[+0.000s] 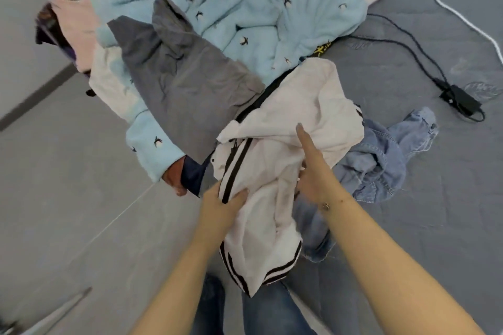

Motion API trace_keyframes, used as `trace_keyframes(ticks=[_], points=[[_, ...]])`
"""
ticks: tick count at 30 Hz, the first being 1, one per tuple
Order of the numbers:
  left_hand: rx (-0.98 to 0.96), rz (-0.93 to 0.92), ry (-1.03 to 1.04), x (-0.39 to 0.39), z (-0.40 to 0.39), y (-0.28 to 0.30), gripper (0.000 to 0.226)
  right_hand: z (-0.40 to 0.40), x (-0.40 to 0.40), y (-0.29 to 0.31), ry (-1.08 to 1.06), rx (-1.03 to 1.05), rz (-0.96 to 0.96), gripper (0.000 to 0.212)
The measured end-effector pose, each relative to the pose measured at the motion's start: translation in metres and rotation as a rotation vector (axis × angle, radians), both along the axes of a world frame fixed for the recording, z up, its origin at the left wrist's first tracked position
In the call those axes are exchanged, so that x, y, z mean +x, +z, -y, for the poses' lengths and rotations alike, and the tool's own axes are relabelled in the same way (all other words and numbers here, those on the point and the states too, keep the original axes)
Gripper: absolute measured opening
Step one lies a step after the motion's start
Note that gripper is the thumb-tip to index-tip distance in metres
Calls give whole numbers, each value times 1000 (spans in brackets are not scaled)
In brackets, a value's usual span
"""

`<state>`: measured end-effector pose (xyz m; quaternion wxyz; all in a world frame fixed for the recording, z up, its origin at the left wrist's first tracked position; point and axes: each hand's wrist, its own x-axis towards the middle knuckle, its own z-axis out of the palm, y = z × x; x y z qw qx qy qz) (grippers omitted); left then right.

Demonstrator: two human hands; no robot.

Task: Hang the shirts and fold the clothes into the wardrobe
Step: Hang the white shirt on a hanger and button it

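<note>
Bare forearms with no sleeves, bare left hand [220, 209] and right hand [313, 171], a small dark mark or trinket at the right wrist [325, 205], blue denim jeans [269, 313] on the legs

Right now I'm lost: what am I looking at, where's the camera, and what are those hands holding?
There is no machine, only a person. One camera on their head looks down over both arms. The left hand grips the white jacket by its black-striped edge; the right hand holds the same jacket, index finger stretched out. It hangs partly off a grey bed. Behind it lie a grey garment, a light blue fleece and other clothes; to the right, a denim garment, a black charger and a white cable.
</note>
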<state>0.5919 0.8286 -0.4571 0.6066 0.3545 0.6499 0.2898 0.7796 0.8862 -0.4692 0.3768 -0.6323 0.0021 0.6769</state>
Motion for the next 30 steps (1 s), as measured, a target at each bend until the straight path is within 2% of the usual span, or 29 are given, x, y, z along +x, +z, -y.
trace_keyframes(ticks=[2, 4, 8, 11, 13, 15, 17, 19, 23, 25, 28, 29, 30], points=[[32, -12, -53, -17, 12, 21, 28, -12, -24, 11, 59, 25, -142, 86], [61, -34, -127, -33, 26, 39, 29, -16, -50, 21, 121, 13, -210, 65], [76, -76, -226, -61, 59, 72, 27, -7, -98, 43, 228, -96, -54, 10], [28, -36, -228, -93, 90, 90, 27, 6, -127, 65, 310, 4, 125, 19], [9, 30, -214, -114, 114, 104, 8, 19, -148, 86, 372, 112, 117, 17], [-24, 79, -15, -135, 144, 113, 29, 37, -169, 112, 479, 156, 66, 19], [-69, 82, 249, -161, 178, 121, 38, 56, -192, 138, 643, 191, -1, 19], [-32, 42, 462, -194, 217, 125, 44, 75, -217, 163, 801, 241, -52, 20], [82, -15, 960, -271, 297, 147, 30, 114, -280, 215, 1070, 343, -82, 33], [208, -30, 1149, -306, 331, 165, 22, 134, -318, 240, 1242, 387, -51, 29], [407, -66, 1263, -356, 374, 190, 15, 164, -376, 270, 1534, 445, 71, 30], [442, -112, 1229, -371, 385, 196, 13, 174, -394, 277, 1625, 459, 110, 31], [454, -184, 1159, -384, 396, 201, 22, 185, -412, 284, 1704, 474, 139, 26]])
